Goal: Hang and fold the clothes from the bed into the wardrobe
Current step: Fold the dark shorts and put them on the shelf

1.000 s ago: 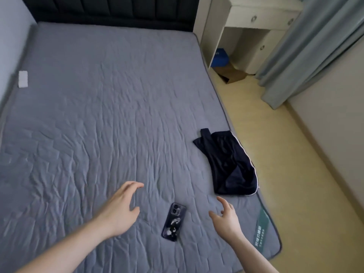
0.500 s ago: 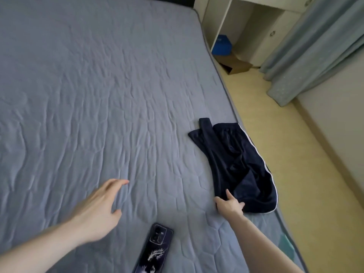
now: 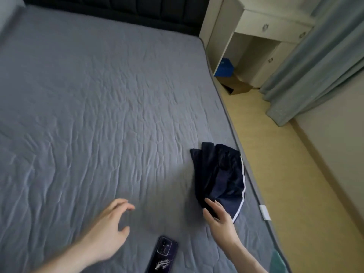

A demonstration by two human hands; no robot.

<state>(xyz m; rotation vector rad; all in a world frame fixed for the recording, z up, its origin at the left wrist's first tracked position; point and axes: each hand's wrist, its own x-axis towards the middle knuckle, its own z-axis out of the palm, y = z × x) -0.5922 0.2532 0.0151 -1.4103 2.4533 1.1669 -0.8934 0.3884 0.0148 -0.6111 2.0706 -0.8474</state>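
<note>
Dark navy shorts (image 3: 220,174) with white trim lie bunched near the right edge of the grey bed (image 3: 98,115). My right hand (image 3: 220,219) is at their near end, fingers and thumb pinching the fabric, which is drawn up toward the hand. Left of it, my left hand (image 3: 110,229) hovers just above the mattress, fingers spread and loosely bent, holding nothing. The wardrobe is out of view.
A dark phone (image 3: 163,255) lies face down on the bed between my hands. Past the bed's right edge runs a strip of wooden floor (image 3: 285,174). A white desk (image 3: 256,26), a blue box (image 3: 224,67), a cardboard box (image 3: 236,86) and a curtain (image 3: 315,66) stand beyond.
My right hand reached the near end of the shorts and took hold of it; the shorts have bunched narrower. My left hand stayed open over the bed.
</note>
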